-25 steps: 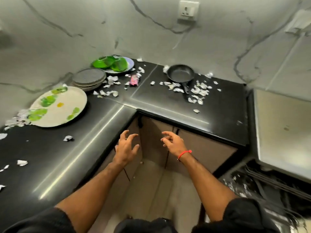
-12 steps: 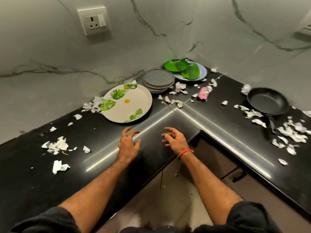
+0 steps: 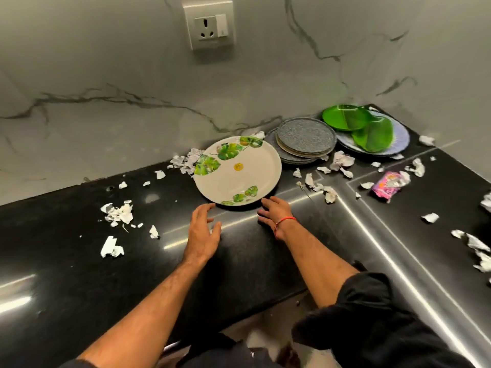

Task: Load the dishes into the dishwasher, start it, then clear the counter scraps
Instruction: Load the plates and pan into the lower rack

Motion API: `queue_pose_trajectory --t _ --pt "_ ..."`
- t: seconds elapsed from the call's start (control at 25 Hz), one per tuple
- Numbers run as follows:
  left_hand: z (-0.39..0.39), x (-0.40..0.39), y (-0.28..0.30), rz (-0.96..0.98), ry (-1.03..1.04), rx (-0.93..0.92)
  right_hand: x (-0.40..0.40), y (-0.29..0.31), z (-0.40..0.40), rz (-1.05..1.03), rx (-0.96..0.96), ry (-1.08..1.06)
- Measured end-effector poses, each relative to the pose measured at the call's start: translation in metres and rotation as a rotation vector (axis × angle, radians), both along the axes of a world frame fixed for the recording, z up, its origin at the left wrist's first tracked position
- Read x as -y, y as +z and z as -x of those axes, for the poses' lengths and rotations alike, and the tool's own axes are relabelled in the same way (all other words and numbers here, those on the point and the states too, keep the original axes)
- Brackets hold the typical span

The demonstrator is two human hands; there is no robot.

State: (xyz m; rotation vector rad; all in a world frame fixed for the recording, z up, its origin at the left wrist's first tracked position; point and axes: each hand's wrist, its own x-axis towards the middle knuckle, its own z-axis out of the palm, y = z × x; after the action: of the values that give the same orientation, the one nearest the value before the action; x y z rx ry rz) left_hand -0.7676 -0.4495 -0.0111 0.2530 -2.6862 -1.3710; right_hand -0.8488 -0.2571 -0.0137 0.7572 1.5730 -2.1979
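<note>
Torn paper scraps (image 3: 118, 213) sit at left of frame on the black counter (image 3: 66, 261). My view has swung off the cabinets onto this corner, and both hands have moved up. Left hand (image 3: 203, 229) and right hand (image 3: 275, 211), fingers spread and holding nothing, hover at the leaf-print plate's (image 3: 239, 171) near rim, so loading hasn't begun, I'd say. Grey plates (image 3: 305, 136), green dishes (image 3: 350, 120) and a pink wrapper (image 3: 386, 185) sit further right. Marble wall behind, socket (image 3: 208, 25) top centre.

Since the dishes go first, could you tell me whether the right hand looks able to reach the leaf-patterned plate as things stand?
Probably yes: the right hand hovers open just short of the plate's near rim, with only bare counter between them.
</note>
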Motion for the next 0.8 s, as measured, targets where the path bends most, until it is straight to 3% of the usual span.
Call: queue_pose_trajectory --t 0.16,0.48,0.72,0.8 --pt "0.000 0.011 -0.002 0.034 -0.043 -0.004 0.014 0.004 0.035 0.036 0.102 0.002" --pt "0.030 0.080 0.007 0.005 -0.065 -0.047 0.050 0.003 0.045 0.065 0.066 -0.273" --pt "0.066 0.084 0.016 -0.217 0.116 -0.074 0.013 -0.002 -0.020 -0.237 -0.038 -0.518" --pt "0.077 0.064 0.018 -0.285 0.127 -0.003 -0.011 0.000 -0.056 -0.298 -0.046 -0.587"
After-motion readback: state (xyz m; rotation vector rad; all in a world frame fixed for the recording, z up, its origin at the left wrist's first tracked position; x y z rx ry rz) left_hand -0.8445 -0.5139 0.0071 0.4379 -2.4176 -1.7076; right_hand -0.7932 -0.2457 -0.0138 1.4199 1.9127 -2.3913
